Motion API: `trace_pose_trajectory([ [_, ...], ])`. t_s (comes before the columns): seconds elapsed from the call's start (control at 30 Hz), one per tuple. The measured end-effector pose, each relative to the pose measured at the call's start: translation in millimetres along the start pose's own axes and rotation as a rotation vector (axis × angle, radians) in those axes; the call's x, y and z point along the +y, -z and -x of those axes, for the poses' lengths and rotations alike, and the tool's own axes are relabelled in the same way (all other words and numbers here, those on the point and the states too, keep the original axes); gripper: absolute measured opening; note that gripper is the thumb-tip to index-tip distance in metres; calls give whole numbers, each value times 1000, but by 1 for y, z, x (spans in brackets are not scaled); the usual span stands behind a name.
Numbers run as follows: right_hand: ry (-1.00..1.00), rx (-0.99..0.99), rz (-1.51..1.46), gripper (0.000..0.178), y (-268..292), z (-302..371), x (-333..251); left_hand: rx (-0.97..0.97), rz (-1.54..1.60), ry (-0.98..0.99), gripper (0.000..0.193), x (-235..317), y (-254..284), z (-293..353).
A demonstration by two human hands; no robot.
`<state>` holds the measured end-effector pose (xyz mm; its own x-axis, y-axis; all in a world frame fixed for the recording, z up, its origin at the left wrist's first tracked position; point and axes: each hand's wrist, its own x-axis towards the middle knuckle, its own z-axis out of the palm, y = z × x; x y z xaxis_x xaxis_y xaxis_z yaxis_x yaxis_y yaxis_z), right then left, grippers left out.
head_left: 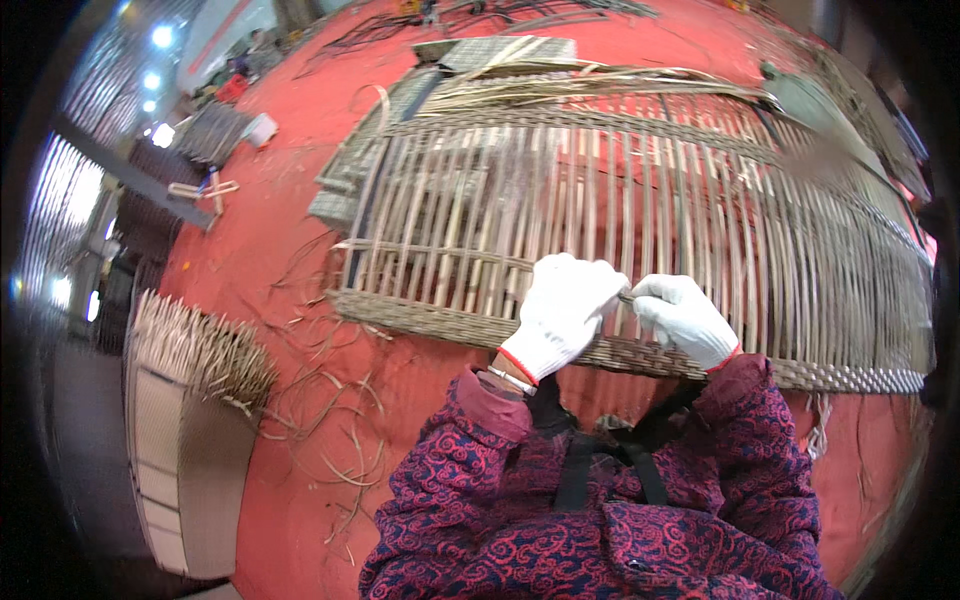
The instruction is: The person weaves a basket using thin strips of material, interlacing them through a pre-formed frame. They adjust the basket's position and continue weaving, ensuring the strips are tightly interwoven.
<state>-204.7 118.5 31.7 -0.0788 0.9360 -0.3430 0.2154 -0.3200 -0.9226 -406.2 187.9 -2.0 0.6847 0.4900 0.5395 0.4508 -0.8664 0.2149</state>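
A large woven wicker panel lies in front of me, with many upright rods between thick braided bands. Over its near half, my left hand is closed in a white knitted glove with a red cuff edge. Close beside it, my right hand, gloved the same way, is closed too. A short piece of thin wicker strip shows between the fingertips of both hands. The fingers hide most of that strip, and where it runs from there cannot be made out.
Loose wicker strands lie across the panel's far edge. Bundled sticks stand in a tall pale box-like stack at the left. Curled offcuts litter the red floor. A small wooden frame sits farther left.
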Motion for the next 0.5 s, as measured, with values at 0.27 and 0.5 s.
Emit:
trace_pose_trajectory([
  [0.27,148,59,22,29,-16,-24,13,38,282,399,13,-6,34,18],
  [0.5,12,-8,-146,40,-25,-60,7,-106,-253,295,10,-8,12,30],
])
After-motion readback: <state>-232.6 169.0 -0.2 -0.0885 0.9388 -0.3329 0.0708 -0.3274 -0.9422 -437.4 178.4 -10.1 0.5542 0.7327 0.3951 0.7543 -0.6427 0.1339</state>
